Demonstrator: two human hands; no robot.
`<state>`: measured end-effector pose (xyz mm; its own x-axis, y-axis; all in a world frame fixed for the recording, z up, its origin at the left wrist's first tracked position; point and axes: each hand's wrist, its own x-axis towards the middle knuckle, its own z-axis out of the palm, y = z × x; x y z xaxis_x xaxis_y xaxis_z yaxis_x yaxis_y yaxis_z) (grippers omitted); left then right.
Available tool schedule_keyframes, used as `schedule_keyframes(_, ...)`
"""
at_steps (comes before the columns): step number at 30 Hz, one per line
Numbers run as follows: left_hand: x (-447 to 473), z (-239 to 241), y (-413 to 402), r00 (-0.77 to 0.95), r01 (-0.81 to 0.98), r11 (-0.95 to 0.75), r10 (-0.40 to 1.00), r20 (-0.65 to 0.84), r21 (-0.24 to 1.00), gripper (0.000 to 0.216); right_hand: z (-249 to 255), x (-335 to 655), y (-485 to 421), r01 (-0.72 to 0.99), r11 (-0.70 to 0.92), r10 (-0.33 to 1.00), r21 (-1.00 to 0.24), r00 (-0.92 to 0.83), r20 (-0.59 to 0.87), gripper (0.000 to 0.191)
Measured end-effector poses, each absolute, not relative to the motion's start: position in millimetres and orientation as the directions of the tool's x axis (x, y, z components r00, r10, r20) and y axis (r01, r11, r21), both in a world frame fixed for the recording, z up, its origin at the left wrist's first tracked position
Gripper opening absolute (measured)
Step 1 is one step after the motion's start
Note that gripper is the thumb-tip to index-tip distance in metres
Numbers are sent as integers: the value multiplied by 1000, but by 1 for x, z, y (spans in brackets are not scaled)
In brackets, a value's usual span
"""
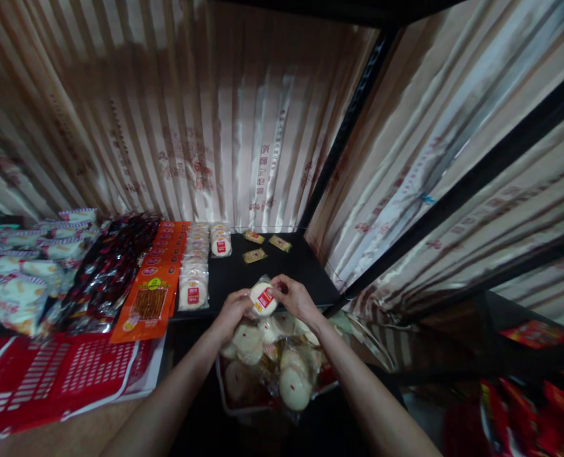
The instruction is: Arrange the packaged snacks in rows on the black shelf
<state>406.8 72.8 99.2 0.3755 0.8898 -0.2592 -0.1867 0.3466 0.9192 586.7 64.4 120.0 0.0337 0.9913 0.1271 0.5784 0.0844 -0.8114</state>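
Observation:
Between my two hands is a clear packet of round white crackers (263, 299) with a red and yellow label facing up. My left hand (237, 306) grips its left edge, and my right hand (291, 294) pinches its upper right side. Below them sits a basket (225, 400) heaped with similar cracker packets (295, 387); my forearms frame it. Just beyond my hands, a row of cracker packets (194, 294) lies overlapped on the black shelf (234, 279). A shorter row of cracker packets (221, 245) is right of it.
Three small yellow packets (255, 255) lie at the shelf's back right. To the left are orange snack bags (146, 298), dark shiny packets (105, 273) and white bags (22, 301). A red basket (86, 368) stands front left. Black metal posts (353, 127) and pleated curtains (244, 127) enclose the shelf.

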Motion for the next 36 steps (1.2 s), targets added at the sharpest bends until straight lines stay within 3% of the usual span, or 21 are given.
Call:
schedule_keyframes(3, 397, 108, 86, 353, -190, 317, 905, -237, 929, 37, 108, 578, 72, 320, -56, 989, -946, 148, -9, 24)
schedule_keyframes(7, 395, 109, 94, 294, -139, 204, 943, -156, 969, 35, 89, 564, 73, 68, -214, 943, -975, 276, -188, 42)
schedule_keyframes(9, 399, 107, 97, 277, 8, 141, 951, -138, 990, 29, 83, 560, 73, 126, -240, 936, -963, 294, -194, 48)
schedule_keyframes(11, 401, 104, 102, 255, 154, 93, 958, -131, 984, 23, 81, 559, 74, 339, -203, 943, -918, 321, -90, 53)
schedule_keyframes(14, 400, 102, 116, 245, 263, 53, 962, -120, 963, 19, 86, 561, 81, 680, -53, 956, -731, 246, 160, 57)
schedule_keyframes(16, 396, 102, 128, 251, 317, 23, 962, -107, 948, 17, 91, 561, 90, 764, 22, 972, -645, 136, 194, 56)
schedule_keyframes(21, 382, 105, 154, 193, 433, -17, 979, -74, 901, 27, 95, 548, 122, 744, 35, 997, -667, 16, 70, 36)
schedule_keyframes(25, 384, 98, 154, 17, 529, -74, 997, 77, 845, 52, 91, 529, 151, 748, -109, 992, -655, 126, -21, 25)
schedule_keyframes(28, 393, 85, 149, -2, 574, -160, 980, 197, 803, 55, 88, 513, 174, 744, -183, 977, -643, 210, -36, 29)
schedule_keyframes(36, 402, 63, 172, 14, 614, -31, 1000, 28, 789, 53, 72, 490, 226, 724, -113, 981, -681, 191, 41, 32)
